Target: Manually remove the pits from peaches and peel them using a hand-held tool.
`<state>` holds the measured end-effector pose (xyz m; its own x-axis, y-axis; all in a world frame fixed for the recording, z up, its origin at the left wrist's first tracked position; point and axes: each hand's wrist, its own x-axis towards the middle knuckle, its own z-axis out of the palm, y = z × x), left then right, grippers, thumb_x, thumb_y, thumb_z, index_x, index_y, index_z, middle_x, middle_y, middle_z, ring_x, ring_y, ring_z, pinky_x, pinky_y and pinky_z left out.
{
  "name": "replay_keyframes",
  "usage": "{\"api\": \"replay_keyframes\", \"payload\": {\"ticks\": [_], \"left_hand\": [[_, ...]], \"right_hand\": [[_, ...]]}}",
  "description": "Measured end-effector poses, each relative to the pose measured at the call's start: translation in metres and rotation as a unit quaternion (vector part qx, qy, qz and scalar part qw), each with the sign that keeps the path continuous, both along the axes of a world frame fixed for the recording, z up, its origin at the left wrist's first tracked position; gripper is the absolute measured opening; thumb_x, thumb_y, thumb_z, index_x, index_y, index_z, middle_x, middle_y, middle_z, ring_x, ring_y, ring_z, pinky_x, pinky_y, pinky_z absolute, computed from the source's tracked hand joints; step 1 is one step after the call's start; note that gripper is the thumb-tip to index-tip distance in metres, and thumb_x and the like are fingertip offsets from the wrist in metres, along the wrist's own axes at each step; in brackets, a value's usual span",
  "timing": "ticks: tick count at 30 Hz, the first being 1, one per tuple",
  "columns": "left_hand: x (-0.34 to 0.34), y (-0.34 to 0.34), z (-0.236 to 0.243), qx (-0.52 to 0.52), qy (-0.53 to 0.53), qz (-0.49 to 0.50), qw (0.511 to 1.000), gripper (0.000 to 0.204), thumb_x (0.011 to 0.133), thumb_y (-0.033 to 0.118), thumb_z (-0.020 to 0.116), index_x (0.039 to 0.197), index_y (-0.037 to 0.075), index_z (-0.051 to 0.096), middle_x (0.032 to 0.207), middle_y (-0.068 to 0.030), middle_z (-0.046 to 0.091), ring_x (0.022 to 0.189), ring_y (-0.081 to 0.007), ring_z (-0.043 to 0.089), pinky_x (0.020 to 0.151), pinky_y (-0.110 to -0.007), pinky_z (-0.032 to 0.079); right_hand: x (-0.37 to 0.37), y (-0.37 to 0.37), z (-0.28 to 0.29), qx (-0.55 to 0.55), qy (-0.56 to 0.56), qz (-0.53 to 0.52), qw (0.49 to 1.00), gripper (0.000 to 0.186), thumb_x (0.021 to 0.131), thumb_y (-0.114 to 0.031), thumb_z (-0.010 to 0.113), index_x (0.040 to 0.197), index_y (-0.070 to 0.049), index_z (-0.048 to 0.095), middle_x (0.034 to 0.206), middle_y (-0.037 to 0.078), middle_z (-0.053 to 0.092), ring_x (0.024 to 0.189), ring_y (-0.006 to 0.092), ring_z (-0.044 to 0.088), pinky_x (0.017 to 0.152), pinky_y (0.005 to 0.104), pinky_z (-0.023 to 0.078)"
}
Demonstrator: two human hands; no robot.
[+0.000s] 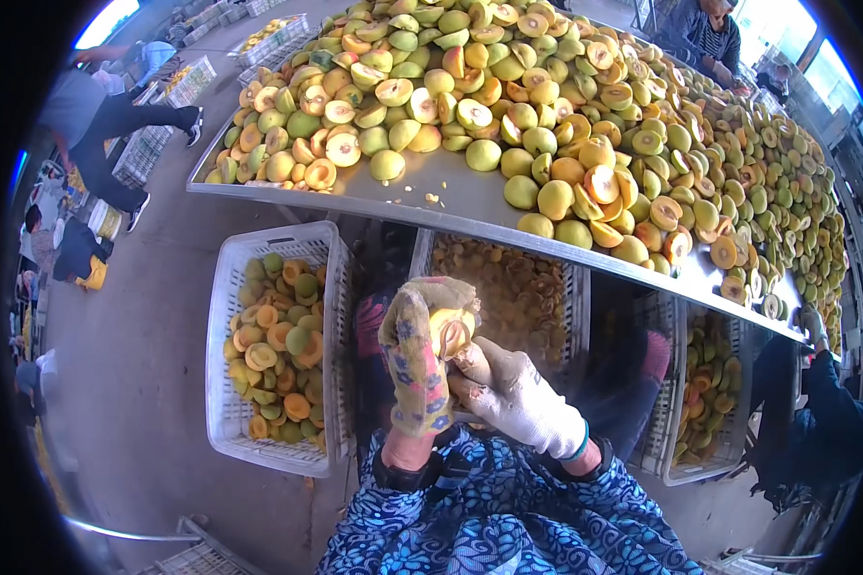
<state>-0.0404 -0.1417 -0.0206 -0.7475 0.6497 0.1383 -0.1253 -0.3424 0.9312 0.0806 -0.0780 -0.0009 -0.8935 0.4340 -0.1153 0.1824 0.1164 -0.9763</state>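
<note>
My left hand, in a worn flower-patterned glove, is closed around a halved yellow peach with its cut face turned to the right. My right hand wears a white glove with soiled fingertips. Its fingers are closed and come up against the cut side of that peach half; whatever they grip is hidden. Both hands are held over a crate of what look like peach pits and scraps. Left of it stands a white plastic crate with peach halves in it.
Beyond my hands a metal table carries a big heap of halved peaches. Another crate of halves stands at the right. A co-worker's sleeve reaches the table edge there. A person strides at the far left.
</note>
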Motion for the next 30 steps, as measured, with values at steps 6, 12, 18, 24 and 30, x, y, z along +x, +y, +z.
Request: {"api": "replay_keyframes", "payload": {"ticks": [6, 12, 18, 24, 30], "left_hand": [[0.002, 0.002, -0.002, 0.029, -0.05, 0.01, 0.998, 0.043, 0.102, 0.042, 0.048, 0.104, 0.002, 0.063, 0.1, -0.0065, 0.064, 0.089, -0.0132, 0.06, 0.081, -0.027, 0.048], [0.003, 0.004, 0.003, -0.02, 0.073, 0.018, 0.997, 0.038, 0.105, 0.037, 0.039, 0.105, 0.004, 0.058, 0.101, -0.0081, 0.061, 0.09, -0.0173, 0.062, 0.08, -0.03, 0.052], [0.003, 0.014, 0.015, -0.103, 0.184, 0.113, 0.971, 0.028, 0.101, 0.023, 0.044, 0.09, 0.002, 0.059, 0.081, -0.0056, 0.061, 0.076, -0.0137, 0.057, 0.069, -0.028, 0.045], [-0.012, 0.031, 0.008, -0.093, 0.154, 0.005, 0.984, 0.035, 0.1, 0.023, 0.046, 0.076, 0.002, 0.058, 0.073, -0.0054, 0.06, 0.069, -0.0139, 0.057, 0.063, -0.028, 0.043], [-0.009, 0.041, -0.006, -0.142, 0.162, 0.022, 0.976, 0.029, 0.1, 0.022, 0.044, 0.083, 0.002, 0.057, 0.077, -0.0052, 0.06, 0.073, -0.0147, 0.056, 0.069, -0.03, 0.044]], "right_hand": [[-0.005, -0.005, -0.011, 0.011, 0.076, -0.037, 0.996, 0.028, 0.093, -0.024, 0.062, 0.105, 0.0, 0.054, 0.073, 0.017, 0.064, 0.065, 0.0226, 0.066, 0.062, 0.0343, 0.051], [-0.004, 0.003, -0.01, -0.151, 0.061, -0.009, 0.987, 0.037, 0.095, -0.028, 0.059, 0.119, 0.0, 0.054, 0.09, 0.011, 0.065, 0.078, 0.0138, 0.059, 0.071, 0.032, 0.05], [-0.007, 0.023, -0.004, -0.026, 0.075, 0.038, 0.996, 0.03, 0.098, -0.027, 0.054, 0.112, 0.0, 0.057, 0.093, 0.019, 0.065, 0.084, 0.0236, 0.063, 0.076, 0.0369, 0.05], [-0.005, 0.035, -0.016, -0.061, 0.073, 0.071, 0.993, 0.031, 0.101, -0.029, 0.051, 0.104, 0.001, 0.056, 0.077, 0.013, 0.06, 0.07, 0.0163, 0.051, 0.068, 0.037, 0.048], [-0.012, 0.049, -0.048, -0.017, 0.085, 0.053, 0.995, 0.029, 0.098, -0.024, 0.056, 0.114, 0.0, 0.054, 0.079, 0.01, 0.061, 0.071, 0.0142, 0.053, 0.069, 0.0341, 0.049]]}}
